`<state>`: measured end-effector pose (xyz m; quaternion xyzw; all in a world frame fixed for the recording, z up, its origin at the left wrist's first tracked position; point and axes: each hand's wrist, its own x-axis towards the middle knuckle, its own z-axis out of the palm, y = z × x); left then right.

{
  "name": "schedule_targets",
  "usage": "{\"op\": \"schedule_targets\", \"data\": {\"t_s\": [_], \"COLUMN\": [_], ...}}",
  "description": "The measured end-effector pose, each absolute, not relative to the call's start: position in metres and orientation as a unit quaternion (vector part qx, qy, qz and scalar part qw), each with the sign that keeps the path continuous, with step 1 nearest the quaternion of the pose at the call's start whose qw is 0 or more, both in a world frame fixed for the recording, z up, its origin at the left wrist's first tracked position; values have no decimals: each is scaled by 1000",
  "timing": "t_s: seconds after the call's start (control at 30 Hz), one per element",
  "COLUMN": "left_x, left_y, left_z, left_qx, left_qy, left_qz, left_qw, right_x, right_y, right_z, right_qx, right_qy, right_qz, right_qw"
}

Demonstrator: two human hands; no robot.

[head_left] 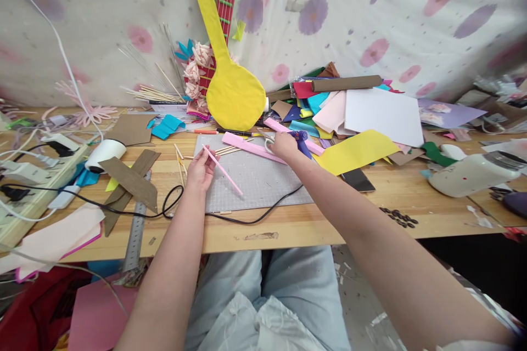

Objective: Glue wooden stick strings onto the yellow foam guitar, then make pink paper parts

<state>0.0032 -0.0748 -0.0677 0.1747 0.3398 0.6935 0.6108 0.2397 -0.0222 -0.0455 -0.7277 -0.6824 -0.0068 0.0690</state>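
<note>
My left hand (pixel 200 169) is closed on a thin pink stick (pixel 224 171), which slants down to the right over the grey cutting mat (pixel 247 192). My right hand (pixel 284 146) reaches to the back of the mat, its fingers curled at the light-handled scissors (pixel 268 141); the palm hides part of the grip. Just beyond that hand lies a blue glue gun (pixel 303 145). One pink strip (pixel 253 147) lies on the mat between my hands. Another pink strip (pixel 276 126) runs behind my right hand. Thin wooden sticks (pixel 226 150) lie beside the first strip.
A yellow lute-shaped piece (pixel 236 96) leans at the back. Coloured sheets (pixel 325 109) are heaped behind a yellow sheet (pixel 356 153). A black cord (pixel 255 221) crosses the mat's front. Power strips (pixel 37 181) and a steel ruler (pixel 135 236) lie left, a white bottle (pixel 473 175) right.
</note>
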Motion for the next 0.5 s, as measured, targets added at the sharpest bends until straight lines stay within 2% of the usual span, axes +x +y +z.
{"op": "schedule_targets", "data": {"t_s": [0.2,0.33,0.4,0.5], "left_x": [0,1,3,7], "left_y": [-71,-72,-72,-73], "left_z": [-72,-73,-73,-73], "left_qx": [127,125,129,134], "left_qy": [343,352,353,351], "left_qz": [706,719,723,734], "left_qw": [606,587,579,566], "right_x": [232,214,200,179], "right_y": [-9,-22,-37,-66], "right_z": [-44,-36,-34,-41], "right_qx": [-714,-653,-598,-502], "right_qy": [-696,-731,-764,-817], "right_qz": [-22,-65,-13,135], "right_qw": [72,187,241,251]}}
